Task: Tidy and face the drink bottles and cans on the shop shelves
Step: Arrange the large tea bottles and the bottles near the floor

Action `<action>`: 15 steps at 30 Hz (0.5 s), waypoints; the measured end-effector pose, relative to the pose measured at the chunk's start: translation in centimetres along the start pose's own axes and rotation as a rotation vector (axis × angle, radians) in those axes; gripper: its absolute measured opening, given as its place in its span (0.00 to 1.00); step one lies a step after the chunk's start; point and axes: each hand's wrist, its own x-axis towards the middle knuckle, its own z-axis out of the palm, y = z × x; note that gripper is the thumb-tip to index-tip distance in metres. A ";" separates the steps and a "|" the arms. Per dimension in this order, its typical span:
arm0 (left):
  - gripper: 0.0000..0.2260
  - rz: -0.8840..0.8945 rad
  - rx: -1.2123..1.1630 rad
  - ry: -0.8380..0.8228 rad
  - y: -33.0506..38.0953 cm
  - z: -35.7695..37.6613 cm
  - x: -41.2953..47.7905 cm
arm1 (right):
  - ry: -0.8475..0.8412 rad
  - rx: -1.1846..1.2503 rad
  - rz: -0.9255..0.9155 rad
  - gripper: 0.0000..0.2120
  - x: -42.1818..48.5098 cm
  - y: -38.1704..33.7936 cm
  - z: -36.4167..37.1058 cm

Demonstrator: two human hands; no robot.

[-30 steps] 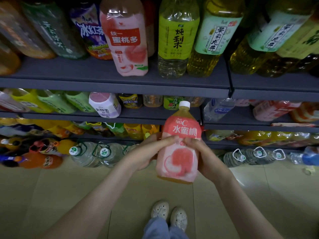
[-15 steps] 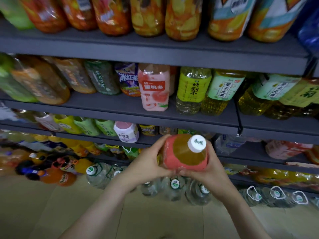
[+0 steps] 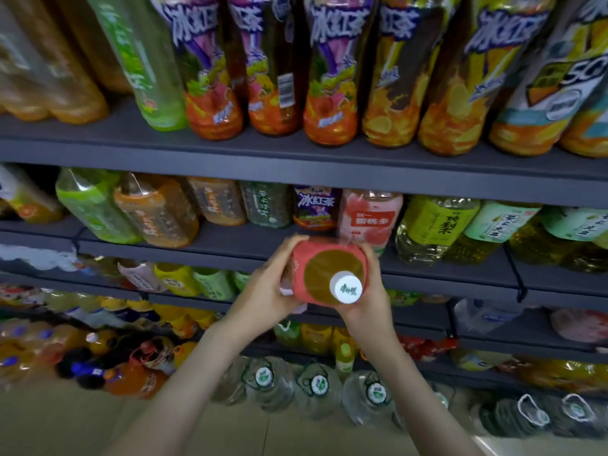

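Both hands are gripping a pink-labelled bottle [image 3: 324, 258] of amber drink: the left hand [image 3: 266, 287] is wrapping round its left side and the right hand [image 3: 370, 307] is cupping its right side and underside, with fingers curled round the body. The bottle is being held in the air in front of the middle shelf [image 3: 184, 255], its white cap [image 3: 346, 287] pointing toward the camera. It is sitting just below a peach bottle [image 3: 370, 218], which is standing on that shelf between a purple-labelled bottle [image 3: 314, 207] and a yellow-green bottle [image 3: 434, 225]. Tall iced tea bottles [image 3: 332, 60] are lining the upper shelf [image 3: 296, 166]. Water jugs [image 3: 317, 386] are sitting on the floor [image 3: 65, 429] below.
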 end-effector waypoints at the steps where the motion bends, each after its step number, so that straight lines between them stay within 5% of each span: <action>1: 0.40 0.002 0.002 -0.008 -0.7 -0.9 0.6 | 0.022 0.007 -0.005 0.32 0.5 0.0 1.3; 9: 0.38 -0.040 -0.094 -0.047 -4.7 -2.9 4.4 | 0.164 -0.008 0.047 0.36 3.5 2.2 6.1; 15: 0.35 -0.104 -0.117 -0.006 -5.4 -2.9 6.9 | 0.293 -0.133 0.095 0.26 6.1 2.8 7.9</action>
